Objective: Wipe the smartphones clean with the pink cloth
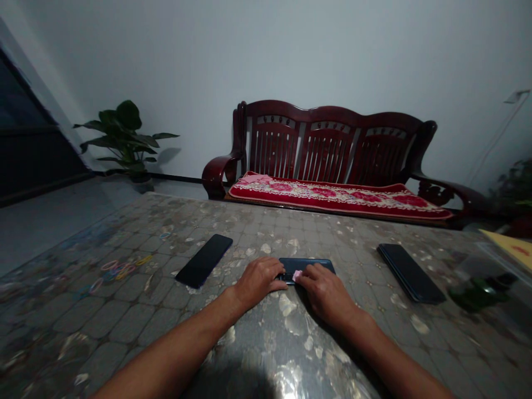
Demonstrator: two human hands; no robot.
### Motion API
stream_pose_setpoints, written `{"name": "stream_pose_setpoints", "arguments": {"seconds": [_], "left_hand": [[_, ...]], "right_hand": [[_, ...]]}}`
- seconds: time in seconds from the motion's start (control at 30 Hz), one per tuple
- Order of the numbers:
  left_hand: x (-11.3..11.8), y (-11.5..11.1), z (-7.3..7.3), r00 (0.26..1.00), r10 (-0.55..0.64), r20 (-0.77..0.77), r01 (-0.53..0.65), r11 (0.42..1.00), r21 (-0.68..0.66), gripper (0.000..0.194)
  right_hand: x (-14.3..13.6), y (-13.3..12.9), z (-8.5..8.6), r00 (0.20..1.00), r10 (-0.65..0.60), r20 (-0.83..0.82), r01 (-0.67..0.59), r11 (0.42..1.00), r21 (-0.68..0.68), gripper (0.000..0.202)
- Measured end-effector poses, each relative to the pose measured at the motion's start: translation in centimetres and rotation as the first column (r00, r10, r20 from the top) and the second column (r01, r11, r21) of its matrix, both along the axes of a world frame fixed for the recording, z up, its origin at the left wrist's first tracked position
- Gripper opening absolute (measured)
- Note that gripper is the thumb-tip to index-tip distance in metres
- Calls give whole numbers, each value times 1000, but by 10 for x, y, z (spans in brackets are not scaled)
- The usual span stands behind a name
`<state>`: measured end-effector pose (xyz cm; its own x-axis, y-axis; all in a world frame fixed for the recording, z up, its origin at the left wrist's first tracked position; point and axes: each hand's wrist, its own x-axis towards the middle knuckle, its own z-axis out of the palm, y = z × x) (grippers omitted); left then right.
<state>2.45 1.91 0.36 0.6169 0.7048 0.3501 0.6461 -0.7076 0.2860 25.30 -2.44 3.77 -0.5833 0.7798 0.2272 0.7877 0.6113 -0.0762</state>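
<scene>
A dark blue phone (305,262) lies crosswise on the table between my hands. My left hand (258,281) grips its left end, fingers along the top and thumb at the near side. In my right hand (326,289) a small pink cloth (296,275) is pinched and pressed against the phone's near part, beside a dark strip. My right fingers cover the phone's right portion. Whether the pink piece is fabric or tissue is hard to tell.
Another black phone (205,259) lies to the left, and a dark phone-like stack (410,272) to the right. Coloured rubber bands (120,269) are scattered at far left. A green bottle (477,292) stands at right. Behind the patterned table (166,321) is a wooden bench (324,144).
</scene>
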Motion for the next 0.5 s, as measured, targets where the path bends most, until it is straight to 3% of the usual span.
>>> {"name": "stream_pose_setpoints", "arguments": {"seconds": [0.1,0.33,0.5], "left_hand": [[-1,1,-3,1000,-4,21,3,1000,11,32],[-2,4,-8,997,-21,70,22,1000,-7,34],[0,1,2,997,-18,71,23,996,-81,30]], "right_hand": [[10,-2,-1,1000,-15,-15,15,1000,-8,25],[33,6,-2,965,-262,-13,262,965,-29,37],[13,0,-1,991,-132,-37,131,991,-26,30]]}}
